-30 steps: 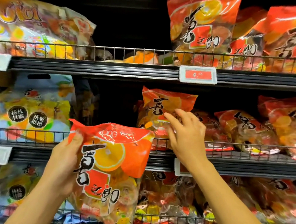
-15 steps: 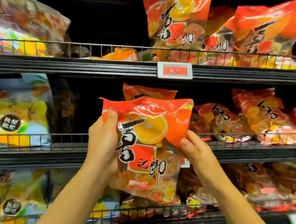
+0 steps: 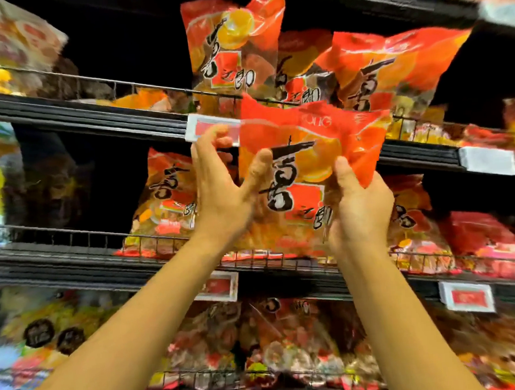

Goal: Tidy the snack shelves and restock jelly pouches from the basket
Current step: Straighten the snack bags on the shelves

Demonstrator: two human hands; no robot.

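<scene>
Raised since before: upright jelly pouch (image 3: 306, 173), long axis vertical, between both hands.

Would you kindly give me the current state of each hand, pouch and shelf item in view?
Held jelly pouch: sealed, upright, raised in front of the shelves, gripped at both sides.
Left hand: grips the pouch's left edge.
Right hand: grips the pouch's right side, thumb in front.
Top-shelf pouch: standing upright behind the wire rail.
Middle-shelf pouch: upright, leaning back.
Price tag: clipped to the shelf edge, partly hidden.
</scene>
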